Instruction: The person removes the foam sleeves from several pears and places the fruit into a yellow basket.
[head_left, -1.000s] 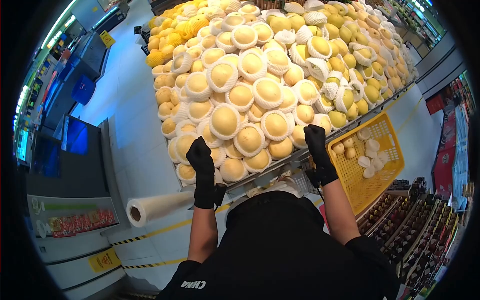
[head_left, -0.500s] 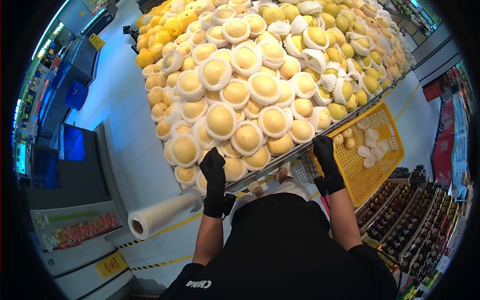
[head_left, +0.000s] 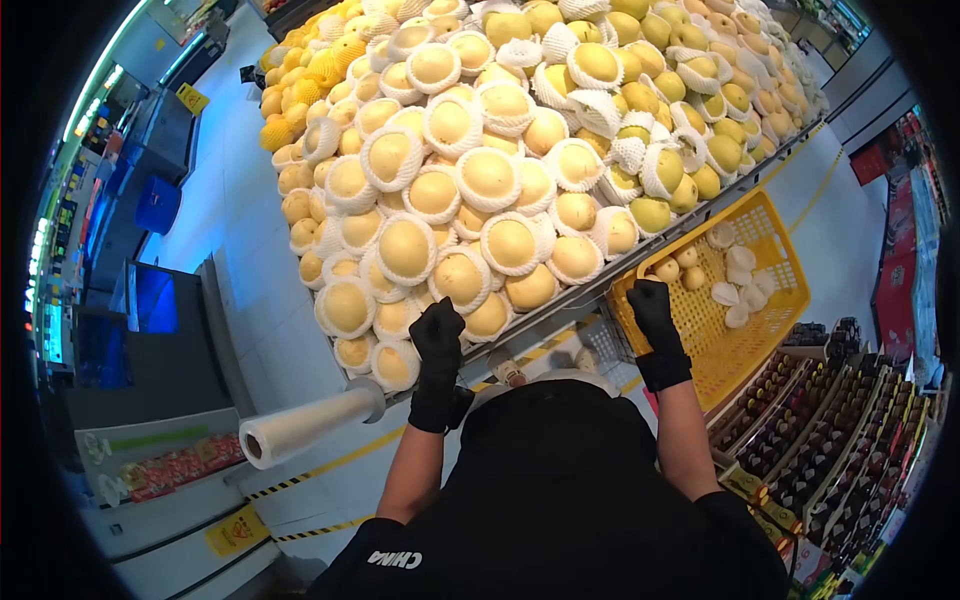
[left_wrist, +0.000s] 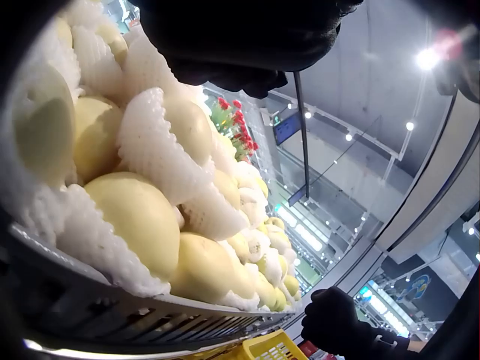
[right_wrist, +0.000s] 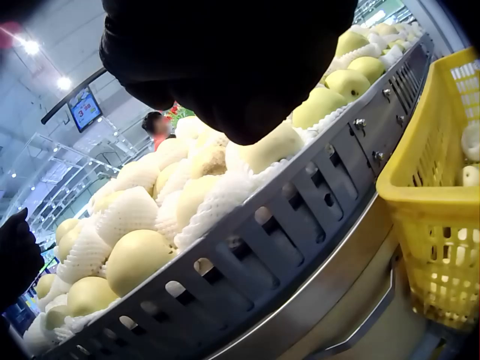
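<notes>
**two gloved fists at the front of a heaped fruit display**

nearest us is a person's black shirt (head_left: 590, 490), with white letters reading "china". both arms reach forward in black gloves. the left hand (head_left: 437, 340) is closed in a fist by the display's front edge; we cannot tell whether it touches the fruit. the right hand (head_left: 653, 318), also a closed fist, is over the near side of a yellow crate (head_left: 735, 350). inside the crate we see a few small pale fruits (head_left: 693, 278) and white foam pieces (head_left: 740, 275). to the left, a roll of clear plastic (head_left: 305, 428) juts out from the display's corner.

just beyond the hands, behind a grey slatted rim (right_wrist: 345, 166), rises the heap of pale yellow fruit (head_left: 486, 175), much of it in white foam nets. greener fruit (head_left: 651, 214) lies to the right, fruit in yellow nets (head_left: 322, 67) at the far left. farther off stand a blue bin (head_left: 158, 205) and a yellow floor sign (head_left: 192, 98).
</notes>
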